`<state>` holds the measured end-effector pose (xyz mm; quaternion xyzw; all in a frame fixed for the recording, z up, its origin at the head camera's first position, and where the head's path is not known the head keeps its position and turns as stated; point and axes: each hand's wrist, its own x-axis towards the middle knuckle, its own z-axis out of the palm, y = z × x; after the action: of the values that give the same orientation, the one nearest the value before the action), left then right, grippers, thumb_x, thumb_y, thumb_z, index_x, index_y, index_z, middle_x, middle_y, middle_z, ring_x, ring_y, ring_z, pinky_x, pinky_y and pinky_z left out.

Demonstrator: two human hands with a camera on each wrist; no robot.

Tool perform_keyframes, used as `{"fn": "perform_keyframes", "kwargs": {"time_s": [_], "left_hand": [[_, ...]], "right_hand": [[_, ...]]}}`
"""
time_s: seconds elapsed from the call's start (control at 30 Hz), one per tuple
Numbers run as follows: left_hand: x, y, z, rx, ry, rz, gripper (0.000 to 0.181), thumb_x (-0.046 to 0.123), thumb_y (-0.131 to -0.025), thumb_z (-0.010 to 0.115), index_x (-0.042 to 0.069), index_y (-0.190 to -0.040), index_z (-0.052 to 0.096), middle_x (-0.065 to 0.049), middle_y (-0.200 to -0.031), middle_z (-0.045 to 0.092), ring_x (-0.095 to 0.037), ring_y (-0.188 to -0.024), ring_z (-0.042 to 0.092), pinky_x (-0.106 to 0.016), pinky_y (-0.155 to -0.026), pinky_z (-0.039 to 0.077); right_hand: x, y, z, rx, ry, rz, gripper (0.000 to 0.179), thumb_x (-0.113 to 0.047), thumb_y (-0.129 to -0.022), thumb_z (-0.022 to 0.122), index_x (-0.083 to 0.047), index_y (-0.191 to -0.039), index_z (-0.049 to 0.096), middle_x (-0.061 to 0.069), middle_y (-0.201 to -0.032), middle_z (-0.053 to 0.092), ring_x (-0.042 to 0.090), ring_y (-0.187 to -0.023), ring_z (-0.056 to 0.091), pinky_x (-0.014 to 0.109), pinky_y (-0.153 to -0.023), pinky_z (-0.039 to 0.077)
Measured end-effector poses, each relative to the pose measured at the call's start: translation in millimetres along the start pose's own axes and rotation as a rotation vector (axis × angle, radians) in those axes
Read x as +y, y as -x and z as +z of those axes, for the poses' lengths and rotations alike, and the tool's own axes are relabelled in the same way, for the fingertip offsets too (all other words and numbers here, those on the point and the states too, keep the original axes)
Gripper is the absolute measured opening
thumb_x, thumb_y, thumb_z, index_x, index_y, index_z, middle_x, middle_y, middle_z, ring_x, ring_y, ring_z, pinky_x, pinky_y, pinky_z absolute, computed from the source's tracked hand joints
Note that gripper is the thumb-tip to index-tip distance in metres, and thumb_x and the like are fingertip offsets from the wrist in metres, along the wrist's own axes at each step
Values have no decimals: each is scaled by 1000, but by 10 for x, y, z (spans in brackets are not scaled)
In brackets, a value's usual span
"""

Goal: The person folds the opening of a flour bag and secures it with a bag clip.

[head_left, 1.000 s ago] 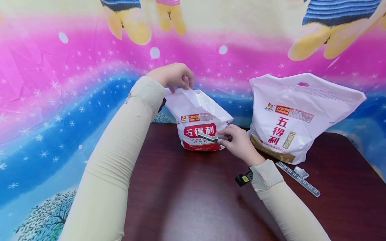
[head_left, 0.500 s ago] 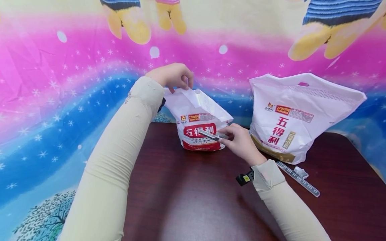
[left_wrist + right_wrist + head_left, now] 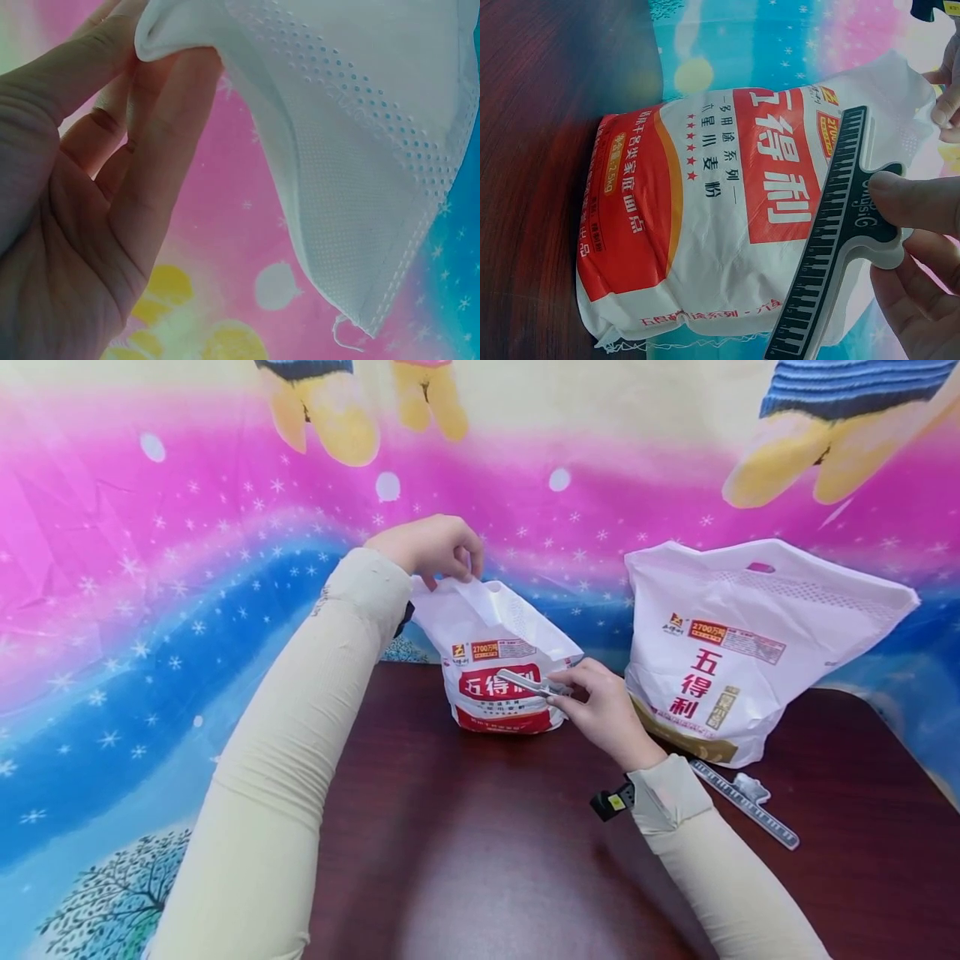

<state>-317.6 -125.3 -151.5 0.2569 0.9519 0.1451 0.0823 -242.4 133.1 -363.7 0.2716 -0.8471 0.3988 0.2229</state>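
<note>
A small white-and-red flour bag (image 3: 476,618) stands on the table, its top loose and folded. My left hand (image 3: 431,547) pinches the bag's top edge at its left corner; the left wrist view shows thumb and fingers on the white cloth rim (image 3: 176,34). In front of the bag, my right hand (image 3: 603,710) holds a long clip (image 3: 817,247) by its handle, thumb on the front and fingers behind. The clip carries a piano-key pattern and lies slantwise across the bag's printed face in the right wrist view. Whether it touches the bag I cannot tell.
To the right stands a larger white flour bag (image 3: 750,668) with a handle hole and a gold base. A second piano-key clip (image 3: 742,802) lies on the dark wood table (image 3: 480,860) before it. A colourful printed cloth (image 3: 225,568) hangs close behind.
My right hand has risen slightly, and the clip in it has shifted up and a little right, with its tilt changed. The left hand keeps its hold on the bag's top.
</note>
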Motion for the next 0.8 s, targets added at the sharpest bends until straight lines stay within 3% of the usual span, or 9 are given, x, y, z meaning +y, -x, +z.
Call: {"fn": "perform_keyframes", "kwargs": {"time_s": [0.17, 0.43, 0.8], "left_hand": [[-4, 4, -5, -1, -6, 6, 17, 5, -98, 66, 8, -114, 71, -12, -118, 61, -28, -110, 57, -44, -85, 60], [25, 12, -21, 4, -1, 1, 17, 6, -98, 65, 8, -114, 72, -12, -117, 61, -28, -110, 57, -43, -86, 60], [12, 43, -3, 13, -7, 12, 17, 6, -98, 66, 9, -114, 71, -11, -118, 61, -27, -110, 56, -43, -86, 60]], "right_hand": [[12, 9, 3, 50, 2, -26, 30, 3, -83, 81, -3, -112, 77, 7, -98, 66, 23, -90, 63, 12, -76, 50], [-10, -4, -10, 150, -33, -91, 30, 5, -81, 81, 0, -111, 77, 9, -94, 65, 27, -89, 62, 14, -75, 50], [-38, -26, -69, 217, -76, -89, 26, 6, -82, 80, -1, -106, 79, 6, -92, 67, 18, -89, 62, 15, -76, 54]]}}
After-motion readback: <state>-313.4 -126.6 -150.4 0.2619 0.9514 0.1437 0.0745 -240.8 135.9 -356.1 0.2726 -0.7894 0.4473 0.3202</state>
